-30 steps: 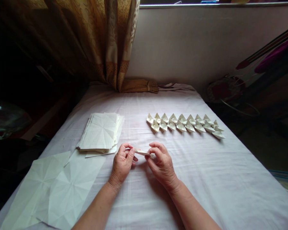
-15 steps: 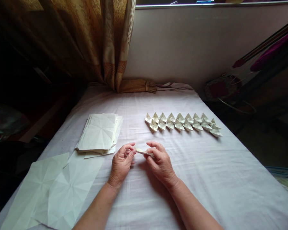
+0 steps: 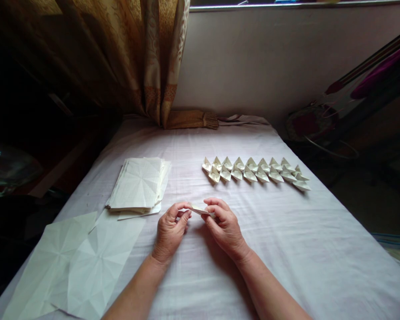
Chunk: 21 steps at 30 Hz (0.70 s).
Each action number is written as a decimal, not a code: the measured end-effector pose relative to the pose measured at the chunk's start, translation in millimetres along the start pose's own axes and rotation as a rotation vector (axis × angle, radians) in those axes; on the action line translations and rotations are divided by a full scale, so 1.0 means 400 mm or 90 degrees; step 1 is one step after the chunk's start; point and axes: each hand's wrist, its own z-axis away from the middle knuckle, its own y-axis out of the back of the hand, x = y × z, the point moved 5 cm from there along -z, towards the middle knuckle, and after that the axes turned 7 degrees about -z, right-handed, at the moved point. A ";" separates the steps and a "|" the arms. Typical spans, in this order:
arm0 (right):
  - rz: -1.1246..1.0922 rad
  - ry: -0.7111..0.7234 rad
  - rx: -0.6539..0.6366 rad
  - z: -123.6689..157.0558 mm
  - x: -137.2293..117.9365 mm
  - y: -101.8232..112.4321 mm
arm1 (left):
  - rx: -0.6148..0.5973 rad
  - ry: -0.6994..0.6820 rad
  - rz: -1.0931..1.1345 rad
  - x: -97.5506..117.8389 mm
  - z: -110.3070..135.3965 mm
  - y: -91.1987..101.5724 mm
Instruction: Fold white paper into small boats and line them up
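My left hand [image 3: 169, 231] and my right hand [image 3: 224, 226] meet over the middle of a white-covered table [image 3: 286, 249]. Both pinch a small folded piece of cream paper [image 3: 198, 210] between thumb and fingertips, held just above the cloth. Beyond my right hand lie two rows of several small folded paper boats [image 3: 255, 171]. A stack of creased square paper sheets [image 3: 140, 183] lies beyond my left hand.
Two larger creased sheets [image 3: 76, 262] lie flat at the front left. A patterned brown curtain [image 3: 143, 58] hangs at the back left, its hem resting on the table. A plain wall is behind. Dark clutter stands off the table's right side.
My hands have drawn slightly closer together on the folded paper; the left fingers have curled in more. Nothing else has moved.
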 end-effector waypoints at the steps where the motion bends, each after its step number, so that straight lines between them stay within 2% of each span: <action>1: -0.001 -0.002 0.001 0.000 0.001 0.000 | 0.001 -0.001 0.000 0.000 0.000 0.000; 21: -0.023 0.023 0.018 0.001 0.002 0.003 | -0.007 -0.107 -0.093 0.001 -0.001 0.004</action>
